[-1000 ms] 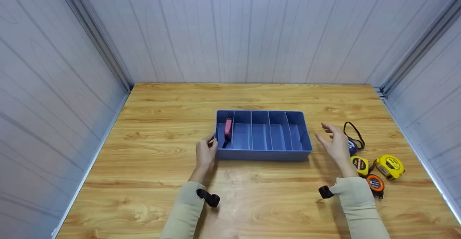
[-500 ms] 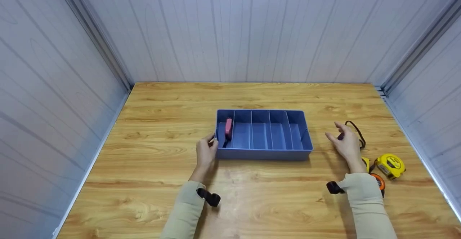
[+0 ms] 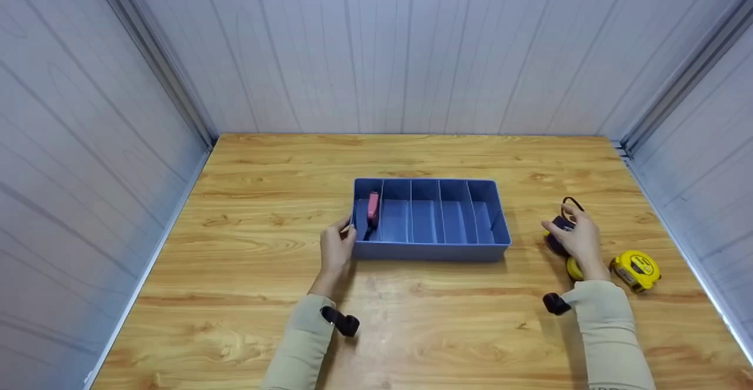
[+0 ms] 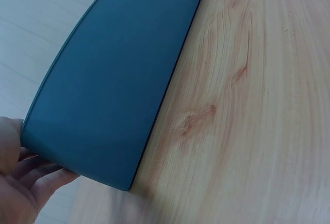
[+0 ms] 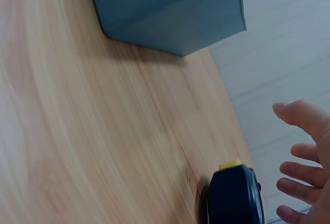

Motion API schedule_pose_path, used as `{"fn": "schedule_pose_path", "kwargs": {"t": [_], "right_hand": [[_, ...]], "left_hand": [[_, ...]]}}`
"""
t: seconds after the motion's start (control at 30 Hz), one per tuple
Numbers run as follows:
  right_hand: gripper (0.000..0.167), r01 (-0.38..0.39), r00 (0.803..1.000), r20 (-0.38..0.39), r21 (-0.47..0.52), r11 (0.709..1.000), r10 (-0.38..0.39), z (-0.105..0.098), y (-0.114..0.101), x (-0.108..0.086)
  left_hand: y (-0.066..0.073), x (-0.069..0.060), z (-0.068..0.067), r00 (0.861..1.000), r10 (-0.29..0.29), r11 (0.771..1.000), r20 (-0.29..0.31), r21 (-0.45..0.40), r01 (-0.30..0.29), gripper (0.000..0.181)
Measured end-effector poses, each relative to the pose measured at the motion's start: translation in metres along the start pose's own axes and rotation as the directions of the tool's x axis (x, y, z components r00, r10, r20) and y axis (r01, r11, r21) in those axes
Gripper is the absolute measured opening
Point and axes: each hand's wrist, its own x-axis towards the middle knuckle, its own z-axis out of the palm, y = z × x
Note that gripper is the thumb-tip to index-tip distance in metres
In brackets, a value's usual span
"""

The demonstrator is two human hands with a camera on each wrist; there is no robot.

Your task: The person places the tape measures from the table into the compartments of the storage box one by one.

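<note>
Fingers of the left hand (image 3: 336, 252) touched the left end of a blue tray (image 3: 432, 253) in mid-table; whether they gripped it, I could not tell. On the right, the right hand (image 3: 579, 240) hung just beside a dark tape measure (image 3: 557, 246), thumb and fingers apart, holding nothing. A partly hidden yellow case (image 3: 574, 268) lay nearer; a large yellow tape measure (image 3: 636, 270) lay farther right. Inside the tray's leftmost compartment (image 3: 361, 216) stood a red-and-black item (image 3: 373, 207).
</note>
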Motion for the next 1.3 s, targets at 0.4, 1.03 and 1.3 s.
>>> {"fn": "schedule_pose_path", "kwargs": {"t": [0.4, 1.03, 1.3], "right_hand": [[0.084, -0.097, 0.987, 0.13, -0.005, 0.995, 0.097, -0.009, 0.017, 0.001], [0.096, -0.171, 0.954, 0.241, -0.043, 0.984, 0.177, -0.01, 0.036, -0.001], [0.092, -0.173, 0.954, 0.242, -0.032, 0.984, 0.175, -0.011, 0.038, -0.003]], "left_hand": [[0.0, 0.0, 0.0, 1.0, -0.019, 1.0, 0.006, -0.01, 0.019, 0.033], [-0.001, -0.001, 0.002, 1.0, -0.01, 1.0, -0.025, 0.017, 0.01, 0.033], [-0.001, -0.001, 0.002, 0.999, -0.023, 1.0, -0.023, 0.003, 0.023, 0.034]]}}
